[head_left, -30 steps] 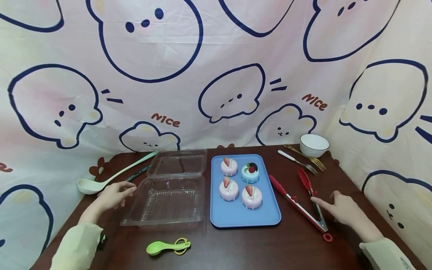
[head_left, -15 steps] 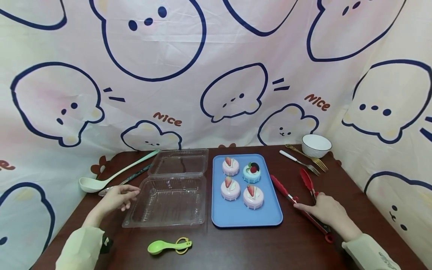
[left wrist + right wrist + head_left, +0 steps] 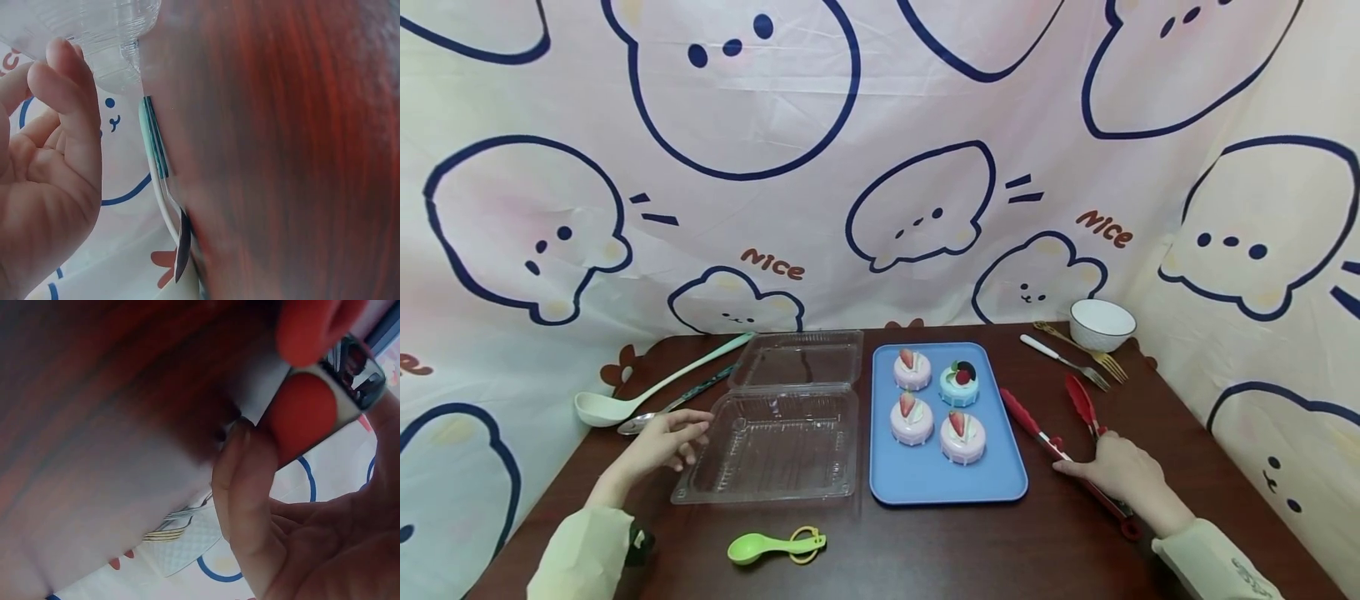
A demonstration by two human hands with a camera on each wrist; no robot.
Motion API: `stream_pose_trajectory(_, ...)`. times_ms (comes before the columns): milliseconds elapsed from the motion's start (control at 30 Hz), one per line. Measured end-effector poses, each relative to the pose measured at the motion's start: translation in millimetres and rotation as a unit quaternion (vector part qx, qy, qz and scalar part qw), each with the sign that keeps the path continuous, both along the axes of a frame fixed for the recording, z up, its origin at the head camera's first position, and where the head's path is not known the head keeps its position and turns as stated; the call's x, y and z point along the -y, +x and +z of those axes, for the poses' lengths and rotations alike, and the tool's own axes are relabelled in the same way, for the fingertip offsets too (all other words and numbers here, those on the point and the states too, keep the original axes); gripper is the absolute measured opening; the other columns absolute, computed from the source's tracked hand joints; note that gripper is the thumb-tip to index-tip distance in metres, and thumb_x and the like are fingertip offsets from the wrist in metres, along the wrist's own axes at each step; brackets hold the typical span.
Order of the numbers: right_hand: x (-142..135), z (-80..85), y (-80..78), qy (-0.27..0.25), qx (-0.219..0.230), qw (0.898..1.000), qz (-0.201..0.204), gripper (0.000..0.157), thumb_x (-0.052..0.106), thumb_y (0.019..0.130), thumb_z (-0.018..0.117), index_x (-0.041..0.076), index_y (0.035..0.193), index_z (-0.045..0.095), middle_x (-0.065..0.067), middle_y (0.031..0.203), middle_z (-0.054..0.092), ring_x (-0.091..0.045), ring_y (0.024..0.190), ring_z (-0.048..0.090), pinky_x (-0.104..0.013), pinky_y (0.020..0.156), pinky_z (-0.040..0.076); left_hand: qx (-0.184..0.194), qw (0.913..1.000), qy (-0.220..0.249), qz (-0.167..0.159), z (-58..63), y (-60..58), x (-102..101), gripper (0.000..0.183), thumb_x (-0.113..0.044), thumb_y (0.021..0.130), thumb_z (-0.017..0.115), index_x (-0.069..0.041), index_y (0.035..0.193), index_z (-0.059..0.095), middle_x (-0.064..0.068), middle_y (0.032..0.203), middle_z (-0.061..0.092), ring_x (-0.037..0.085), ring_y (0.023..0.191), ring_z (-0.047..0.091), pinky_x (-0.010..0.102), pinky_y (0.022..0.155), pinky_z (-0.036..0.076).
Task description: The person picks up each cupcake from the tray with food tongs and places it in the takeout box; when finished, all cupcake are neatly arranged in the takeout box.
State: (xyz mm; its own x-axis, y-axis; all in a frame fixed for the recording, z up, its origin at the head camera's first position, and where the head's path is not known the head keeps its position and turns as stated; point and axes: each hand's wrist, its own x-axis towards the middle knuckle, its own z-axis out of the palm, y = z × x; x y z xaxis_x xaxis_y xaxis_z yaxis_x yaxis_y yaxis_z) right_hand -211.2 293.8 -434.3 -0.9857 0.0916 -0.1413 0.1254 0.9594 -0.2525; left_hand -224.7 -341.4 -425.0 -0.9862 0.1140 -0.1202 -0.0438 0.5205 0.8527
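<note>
My right hand (image 3: pixel 1123 475) grips the red-and-silver tongs (image 3: pixel 1028 419) lying to the right of the blue tray. The thumb lies across to the near part of one arm and the fingers bend at the other. In the right wrist view the fingers curl against the tongs' handle (image 3: pixel 306 415); the arms stand spread. My left hand (image 3: pixel 658 450), fingers loosely bent and holding nothing, is at the left rim of an opened clear plastic box (image 3: pixel 763 497); whether it touches is unclear. The blue tray (image 3: pixel 917 487) bears several small cakes, pink ones (image 3: pixel 912 421) and one blue (image 3: pixel 959 385).
Behind my left hand lie a pale ladle (image 3: pixel 606 408) and a spoon (image 3: pixel 638 423) with a patterned handle. A green measuring spoon (image 3: pixel 767 546) sits in front. Two forks (image 3: pixel 1071 361) and a white bowl (image 3: pixel 1102 325) stand back right. A printed cloth (image 3: pixel 805 108) encloses the table.
My right hand has moved left onto the tongs and now grips them, after only touching one arm with a finger. The left hand has barely shifted.
</note>
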Motion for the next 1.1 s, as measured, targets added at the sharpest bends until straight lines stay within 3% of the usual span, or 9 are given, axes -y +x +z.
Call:
stream_pose_trajectory(233,-5,-3.2,-4.6,-0.020,0.021,1.000,0.008,0.101,0.075,0.061,0.059,-0.016,0.100,0.043,-0.013,0.073,0.052,-0.022,0.063,0.052,-0.039,0.051,0.044,0.015,0.9992,0.036,-0.012,2.0,4.1,-2,0.056,-0.029,0.093,0.052,0.009,0.130,0.037,0.017,0.091,0.058,0.017,0.055,0.055,0.030,0.050,0.051)
stream_pose_trajectory(400,-7,-0.6,-4.1,-0.039,0.024,0.999,0.006,0.101,0.073,0.065,0.058,-0.017,0.105,0.037,-0.014,0.074,0.053,-0.023,0.063,0.052,-0.039,0.053,0.045,0.027,0.9970,0.071,-0.016,-3.3,3.1,1,0.056,-0.028,0.094,0.050,0.008,0.133,0.033,0.017,0.090,0.054,0.015,0.054,0.055,0.030,0.049,0.051)
stream_pose_trajectory(567,-9,1.3,-3.6,-0.064,0.018,0.998,0.008,0.102,0.068,0.068,0.060,-0.020,0.110,0.032,-0.022,0.082,0.053,-0.026,0.068,0.053,-0.040,0.057,0.047,0.026,0.9966,0.076,-0.019,-7.4,3.1,3,0.054,-0.026,0.095,0.049,0.007,0.134,0.032,0.017,0.091,0.054,0.015,0.054,0.055,0.031,0.048,0.051)
stream_pose_trajectory(867,-11,0.5,-1.9,-0.064,-0.050,0.996,0.023,0.099,0.063,0.072,0.061,-0.024,0.111,0.035,-0.034,0.091,0.053,-0.035,0.077,0.057,-0.047,0.065,0.050,0.014,0.9969,0.075,-0.021,-7.8,4.2,2,0.053,-0.026,0.094,0.049,0.006,0.134,0.033,0.017,0.092,0.055,0.015,0.054,0.055,0.031,0.048,0.051)
stream_pose_trajectory(967,-11,3.8,2.1,-0.090,-0.084,0.992,0.025,0.098,0.060,0.074,0.062,-0.023,0.117,0.030,-0.027,0.081,0.054,-0.030,0.070,0.055,-0.041,0.057,0.048,0.015,0.9968,0.077,-0.014,-8.1,3.3,1,0.053,-0.027,0.094,0.051,0.005,0.133,0.035,0.017,0.092,0.055,0.015,0.053,0.055,0.031,0.048,0.051)
stream_pose_trajectory(1100,-10,12.0,8.9,-0.125,-0.138,0.982,0.035,0.081,0.053,0.075,0.065,-0.011,0.116,0.038,-0.009,0.071,0.051,-0.019,0.063,0.048,-0.029,0.048,0.038,0.008,0.9969,0.076,-0.016,-8.9,2.5,0,0.053,-0.026,0.094,0.051,0.006,0.133,0.036,0.017,0.092,0.056,0.015,0.053,0.055,0.032,0.048,0.051)
